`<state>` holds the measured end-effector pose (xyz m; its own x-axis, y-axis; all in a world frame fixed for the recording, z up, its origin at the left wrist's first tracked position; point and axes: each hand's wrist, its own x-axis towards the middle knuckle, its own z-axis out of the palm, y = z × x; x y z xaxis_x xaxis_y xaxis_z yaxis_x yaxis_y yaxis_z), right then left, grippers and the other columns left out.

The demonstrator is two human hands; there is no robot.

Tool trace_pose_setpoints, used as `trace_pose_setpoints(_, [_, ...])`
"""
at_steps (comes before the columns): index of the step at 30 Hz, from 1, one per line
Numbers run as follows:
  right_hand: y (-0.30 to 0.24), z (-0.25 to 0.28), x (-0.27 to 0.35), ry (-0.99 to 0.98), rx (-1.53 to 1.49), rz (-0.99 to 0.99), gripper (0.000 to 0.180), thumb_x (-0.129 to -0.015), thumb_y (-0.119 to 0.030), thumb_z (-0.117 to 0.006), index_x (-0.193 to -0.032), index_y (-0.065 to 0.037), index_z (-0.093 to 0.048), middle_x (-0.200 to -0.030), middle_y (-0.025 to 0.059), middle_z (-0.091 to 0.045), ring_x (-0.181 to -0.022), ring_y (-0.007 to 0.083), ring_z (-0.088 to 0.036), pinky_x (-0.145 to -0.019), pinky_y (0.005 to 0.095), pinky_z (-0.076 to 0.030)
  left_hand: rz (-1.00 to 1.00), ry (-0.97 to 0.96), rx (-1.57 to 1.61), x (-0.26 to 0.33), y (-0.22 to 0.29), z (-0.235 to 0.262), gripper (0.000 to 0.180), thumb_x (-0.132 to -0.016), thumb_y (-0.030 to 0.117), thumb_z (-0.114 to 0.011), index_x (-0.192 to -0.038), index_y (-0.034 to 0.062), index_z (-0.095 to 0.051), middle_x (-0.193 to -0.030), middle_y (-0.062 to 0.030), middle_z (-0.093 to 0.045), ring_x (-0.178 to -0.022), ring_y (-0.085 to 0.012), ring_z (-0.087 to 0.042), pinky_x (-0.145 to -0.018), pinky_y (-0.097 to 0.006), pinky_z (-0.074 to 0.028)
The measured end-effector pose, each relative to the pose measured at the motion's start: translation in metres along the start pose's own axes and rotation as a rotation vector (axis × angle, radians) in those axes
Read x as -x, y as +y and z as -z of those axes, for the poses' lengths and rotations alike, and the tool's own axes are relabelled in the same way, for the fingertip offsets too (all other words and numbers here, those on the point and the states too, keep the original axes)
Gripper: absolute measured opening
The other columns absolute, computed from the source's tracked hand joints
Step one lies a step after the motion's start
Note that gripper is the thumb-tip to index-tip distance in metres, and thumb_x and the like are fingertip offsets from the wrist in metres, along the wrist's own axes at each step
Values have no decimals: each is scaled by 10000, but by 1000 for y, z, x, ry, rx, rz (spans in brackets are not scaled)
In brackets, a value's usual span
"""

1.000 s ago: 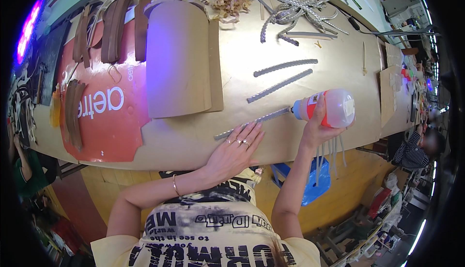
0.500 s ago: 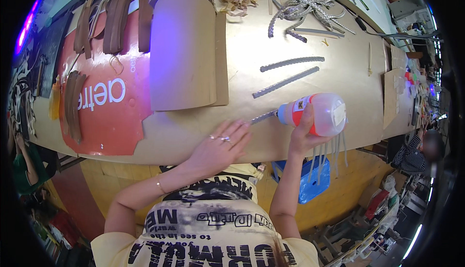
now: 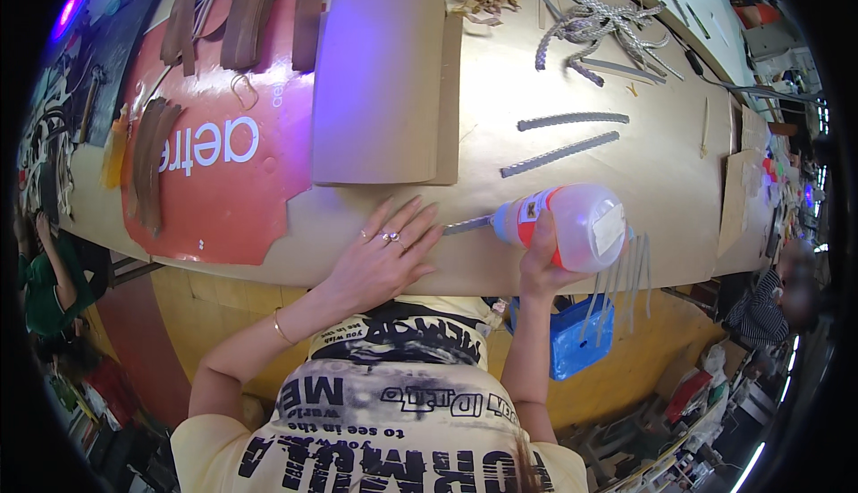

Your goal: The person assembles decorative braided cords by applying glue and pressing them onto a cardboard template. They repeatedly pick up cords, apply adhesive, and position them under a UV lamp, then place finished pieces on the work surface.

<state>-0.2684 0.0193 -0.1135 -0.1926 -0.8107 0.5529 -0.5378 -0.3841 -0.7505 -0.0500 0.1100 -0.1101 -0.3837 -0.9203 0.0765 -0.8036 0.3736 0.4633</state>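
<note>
My left hand (image 3: 380, 256) lies palm down near the table's front edge, fingers stretched and apart. Its fingertips reach the left end of a short grey braided strip (image 3: 467, 225). In my right hand (image 3: 543, 261) is a translucent squeeze bottle (image 3: 585, 225) with a red and white label, tipped sideways. The bottle's blue cap end points left and meets the strip; the bottle hides the strip's right part, and the exact tip is hard to see. Beyond it lie two more braided strips, an upper one (image 3: 572, 122) and a lower one (image 3: 561, 154).
A curved tan board (image 3: 380, 82) stands left of centre by a red sheet (image 3: 214, 198) bearing brown strips (image 3: 154, 167). Silver braided cords (image 3: 603, 28) are heaped at the back. Thin grey strips (image 3: 617, 269) hang over the front edge above a blue plastic container (image 3: 581, 337).
The whole view has shifted. Against the table, both hands and the bottle have moved left. My left fingers are spread wider; the right hand still grips the bottle.
</note>
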Motion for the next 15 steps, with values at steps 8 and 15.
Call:
trace_pose_setpoints(8, [-18, -10, 14, -110, -5, 12, 986, -647, -417, -876, -1344, 12, -326, -1248, 125, -312, -1108, 275, -453, -883, 413, -419, 30, 35, 56, 3, -2, -5, 582, -864, 335, -686, -1356, 77, -514, -1495, -142, -391, -1412, -327, -338, -1152, -561, -219])
trace_pose_setpoints(15, [-24, -15, 34, -165, -36, 64, 974, -611, -418, -890, -1320, -11, -361, -1252, 125, -307, -1108, 265, -451, -879, 410, -422, 110, 77, 153, 4, -3, -6, 585, -863, 339, -692, -1344, 57, -517, -1513, -157, -362, -1421, -339, -319, -1153, -594, -176])
